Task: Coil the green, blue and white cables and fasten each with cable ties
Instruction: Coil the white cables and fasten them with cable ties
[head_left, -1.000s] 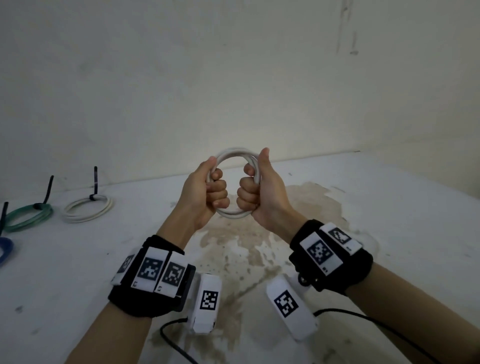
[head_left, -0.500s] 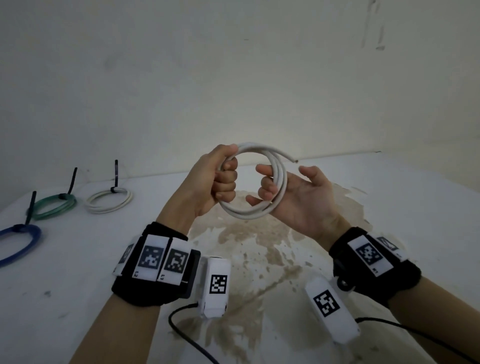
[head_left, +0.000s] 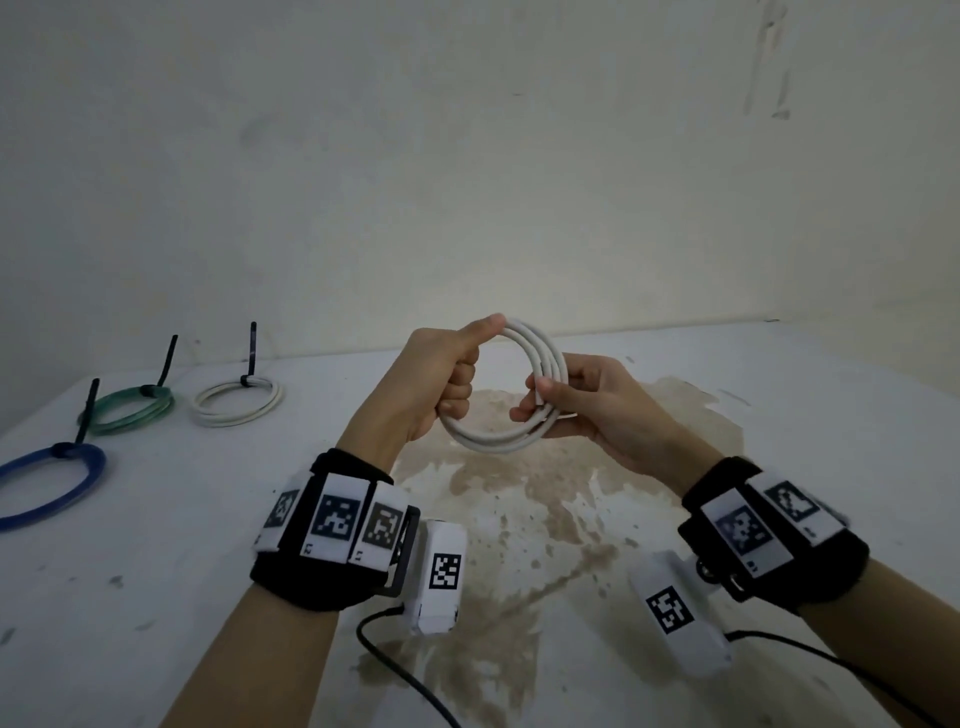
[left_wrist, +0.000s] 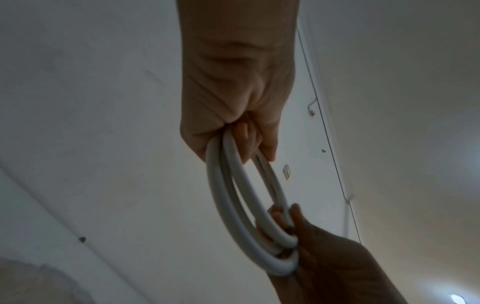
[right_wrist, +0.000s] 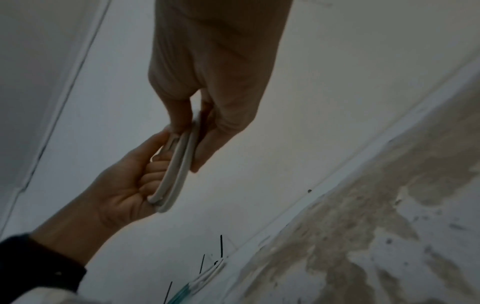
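Observation:
A loose white cable coil (head_left: 493, 444) hangs in the air over the table's middle, upright between both hands. My left hand (head_left: 462, 374) grips its left side in a fist, thumb laid along the top. My right hand (head_left: 540, 400) pinches the right side, thumb pressing the cable end against the loops. The left wrist view shows the left hand (left_wrist: 233, 127) round the coil (left_wrist: 228, 195) and the right hand's fingers (left_wrist: 293, 214) on its far side. In the right wrist view the coil (right_wrist: 179, 164) is edge-on between both hands. No tie is on this coil.
At the table's far left lie three tied coils, each with a black tie standing up: white (head_left: 236, 405), green (head_left: 132, 410), blue (head_left: 47, 483). The white table (head_left: 208, 571) has a brown stain (head_left: 519, 519) at its middle. A wall stands close behind.
Both fists gripped the coil a second ago. The right hand then opened under it with a cable end sticking out, and now pinches that end against the loops.

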